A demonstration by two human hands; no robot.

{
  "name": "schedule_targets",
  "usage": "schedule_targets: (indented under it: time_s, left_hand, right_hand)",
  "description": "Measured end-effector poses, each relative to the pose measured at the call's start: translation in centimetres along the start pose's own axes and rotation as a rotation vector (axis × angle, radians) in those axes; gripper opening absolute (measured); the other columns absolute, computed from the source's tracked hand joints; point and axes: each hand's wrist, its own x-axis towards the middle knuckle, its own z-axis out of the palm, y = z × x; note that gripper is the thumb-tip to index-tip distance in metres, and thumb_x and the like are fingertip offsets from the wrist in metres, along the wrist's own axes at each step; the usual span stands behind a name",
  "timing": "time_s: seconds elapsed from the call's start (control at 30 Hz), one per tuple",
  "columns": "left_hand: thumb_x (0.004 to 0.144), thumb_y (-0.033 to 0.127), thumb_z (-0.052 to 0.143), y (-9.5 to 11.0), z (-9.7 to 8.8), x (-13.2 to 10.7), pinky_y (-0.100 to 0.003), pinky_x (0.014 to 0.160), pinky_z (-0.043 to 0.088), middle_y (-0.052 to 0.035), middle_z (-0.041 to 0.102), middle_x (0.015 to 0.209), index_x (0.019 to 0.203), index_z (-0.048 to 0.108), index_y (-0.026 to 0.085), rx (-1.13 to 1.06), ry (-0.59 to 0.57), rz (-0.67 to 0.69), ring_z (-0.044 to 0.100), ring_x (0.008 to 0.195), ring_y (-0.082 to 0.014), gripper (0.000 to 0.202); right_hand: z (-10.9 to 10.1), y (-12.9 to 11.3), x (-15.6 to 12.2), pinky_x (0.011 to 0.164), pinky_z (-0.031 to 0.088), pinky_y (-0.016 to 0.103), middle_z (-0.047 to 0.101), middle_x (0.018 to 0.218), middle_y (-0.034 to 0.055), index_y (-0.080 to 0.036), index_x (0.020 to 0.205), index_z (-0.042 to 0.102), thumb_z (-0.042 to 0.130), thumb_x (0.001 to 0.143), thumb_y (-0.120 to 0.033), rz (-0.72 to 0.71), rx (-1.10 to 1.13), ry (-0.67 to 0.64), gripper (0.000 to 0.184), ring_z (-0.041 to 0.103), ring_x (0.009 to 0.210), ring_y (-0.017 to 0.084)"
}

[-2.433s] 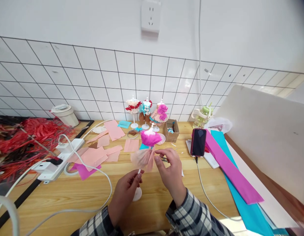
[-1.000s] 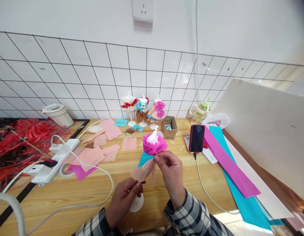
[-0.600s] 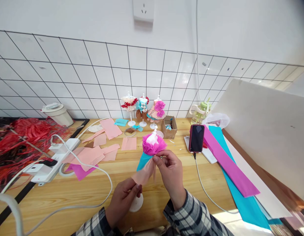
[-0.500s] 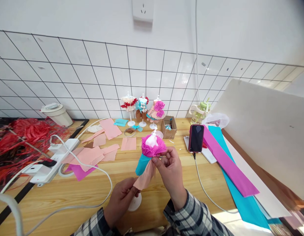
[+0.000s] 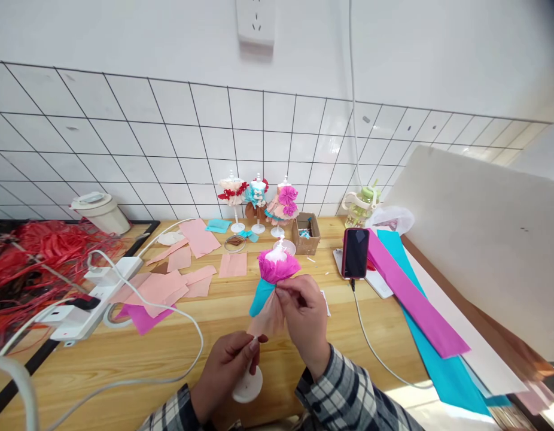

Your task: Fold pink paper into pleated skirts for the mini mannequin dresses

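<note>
Between my hands is a small white mannequin stand point(image 5: 276, 255), tilted, with its round base point(image 5: 247, 386) toward me. A ruffled magenta paper band point(image 5: 278, 268) wraps its chest. Below that hang a turquoise paper panel point(image 5: 261, 297) and a peach crepe paper piece point(image 5: 267, 320). My left hand point(image 5: 227, 366) is closed round the stand's thin pole just above the base. My right hand point(image 5: 306, 317) pinches the top of the peach crepe paper at the mannequin's waist. Its fingertips hide the pinched edge.
Three dressed mannequins point(image 5: 258, 200) stand by the wall, beside a cardboard box point(image 5: 306, 233). Peach paper pieces point(image 5: 163, 290), a power strip point(image 5: 97, 299) and white cables lie left. A phone point(image 5: 355, 254), a bottle point(image 5: 362, 206) and coloured paper strips point(image 5: 416, 293) are on the right.
My left hand has let go of the peach paper's lower end and now grips the pole lower down. The peach paper hangs down; my right hand stays at the waist.
</note>
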Motion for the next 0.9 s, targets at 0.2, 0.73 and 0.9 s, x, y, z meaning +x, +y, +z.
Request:
schedule_targets:
  time_s: [0.2, 0.73, 0.9]
  left_hand:
    - [0.085, 0.046, 0.052, 0.1, 0.2, 0.0, -0.022, 0.056, 0.042, -0.0003, 0.054, 0.051, 0.061, 0.061, 0.015, -0.123, 0.004, -0.088, 0.052, 0.05, -0.0118, 0.04]
    - [0.073, 0.057, 0.061, -1.7, -3.2, 2.4, -0.025, 0.052, 0.045, -0.0007, 0.066, 0.07, 0.095, 0.058, 0.017, -0.453, 0.026, -0.497, 0.06, 0.052, -0.0136, 0.046]
    - [0.07, 0.061, 0.058, -3.9, -4.5, 4.7, -0.025, 0.051, 0.043, 0.0, 0.064, 0.068, 0.089, 0.055, 0.017, -0.314, -0.038, -0.505, 0.059, 0.054, -0.0144, 0.048]
  right_hand:
    - [-0.3, -0.1, 0.1, 0.053, 0.04, 0.022, 0.058, 0.076, 0.0003, -0.024, 0.086, 0.071, 0.062, 0.081, -0.022, -0.011, -0.131, 0.001, 0.01, 0.051, 0.062, 0.011]
    - [-6.0, 4.1, -0.7, 0.055, 0.042, 0.024, 0.06, 0.086, 0.0016, -0.023, 0.121, 0.058, 0.05, 0.088, -0.032, 0.137, -0.237, -0.142, 0.035, 0.046, 0.056, 0.01]
    - [-11.2, 7.1, -2.6, 0.058, 0.046, 0.028, 0.064, 0.096, 0.0048, -0.024, 0.122, 0.057, 0.048, 0.087, -0.035, 0.239, -0.545, -0.276, 0.038, 0.051, 0.058, 0.013]
